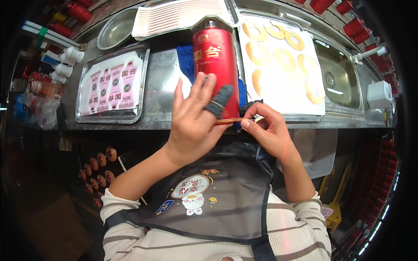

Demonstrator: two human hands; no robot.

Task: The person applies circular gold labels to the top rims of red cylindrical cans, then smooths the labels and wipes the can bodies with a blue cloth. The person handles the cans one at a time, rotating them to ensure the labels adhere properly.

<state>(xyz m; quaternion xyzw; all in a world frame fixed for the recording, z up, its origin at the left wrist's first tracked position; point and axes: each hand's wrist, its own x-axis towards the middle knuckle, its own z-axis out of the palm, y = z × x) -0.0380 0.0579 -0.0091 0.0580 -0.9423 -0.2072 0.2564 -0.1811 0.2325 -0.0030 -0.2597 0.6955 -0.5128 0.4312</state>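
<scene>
I see the bottle [224, 71] midway along the surface [161, 89], over the cloth [185, 58], its neck pointing far and its base toward the near edge. Left of it, a tray [143, 82] holds labels [115, 84]; cups [72, 56] are farther left. On the far side sits a bowl [117, 31], with strips [180, 18] between it and the bottle's neck. Right of the bottle, a second tray [300, 117] carries rings [284, 58] on a sheet [274, 98]. Right of that comes the sink [346, 78], the tap [370, 54] at its right edge, the jug [379, 95] farther right and nearer than the tap.
</scene>
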